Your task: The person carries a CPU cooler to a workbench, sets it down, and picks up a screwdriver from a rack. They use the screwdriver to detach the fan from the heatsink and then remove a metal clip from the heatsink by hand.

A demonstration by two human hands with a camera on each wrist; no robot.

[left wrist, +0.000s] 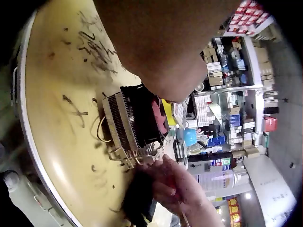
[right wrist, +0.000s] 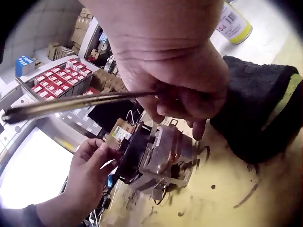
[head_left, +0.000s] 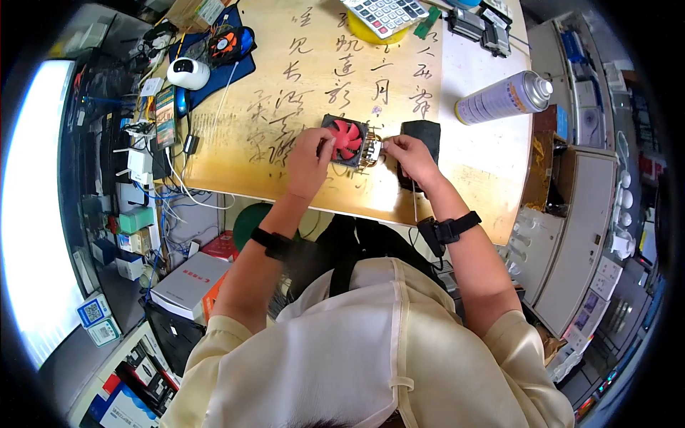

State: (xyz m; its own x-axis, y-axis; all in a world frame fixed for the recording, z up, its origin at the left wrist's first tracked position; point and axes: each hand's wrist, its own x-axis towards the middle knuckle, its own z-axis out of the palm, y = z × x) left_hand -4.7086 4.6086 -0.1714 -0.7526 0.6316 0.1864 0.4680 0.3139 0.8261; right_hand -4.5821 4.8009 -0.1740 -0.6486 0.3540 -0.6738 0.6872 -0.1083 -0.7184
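Note:
A CPU cooler with a red fan, finned heatsink and copper heat pipes stands on its side on the wooden table. My left hand holds it by the fan side, thumb and fingers at the fan frame. At the opposite end, my right hand has its fingertips right at the cooler's metal base and bracket. That same hand grips a screwdriver, its long shaft pointing back toward the wrist and its handle mostly hidden in the palm. Beneath the right hand lies a dark folded cloth.
A spray can lies to the right on the table. At the back are a calculator and dark metal parts. A white camera, another fan and loose cables crowd the left edge.

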